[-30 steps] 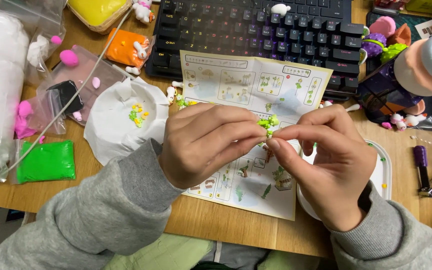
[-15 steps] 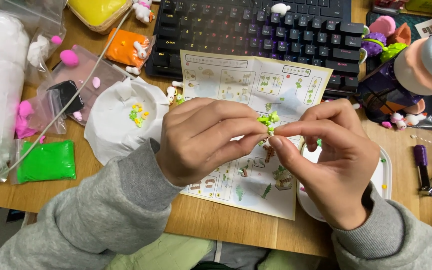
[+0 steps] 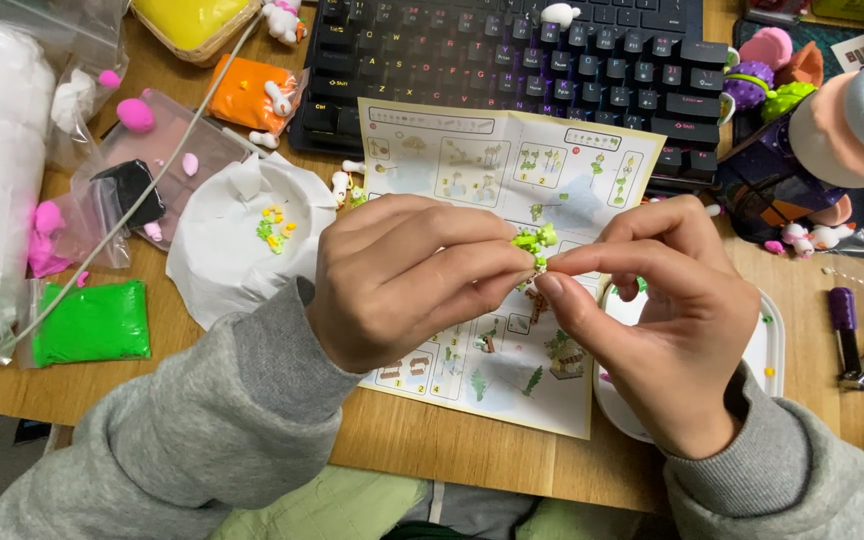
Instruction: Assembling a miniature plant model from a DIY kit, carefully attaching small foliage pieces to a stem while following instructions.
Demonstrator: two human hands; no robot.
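Both hands, left [image 3: 407, 280] & right [image 3: 657, 320], pinch tiny green piece [image 3: 534, 240] upright, leafy end up.

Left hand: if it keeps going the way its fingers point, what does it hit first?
The left hand points rightward, its fingers pinching the small green piece. Straight on, it would meet the right hand's fingers, which touch the same piece. Both are held above the instruction sheet; depth is unclear.
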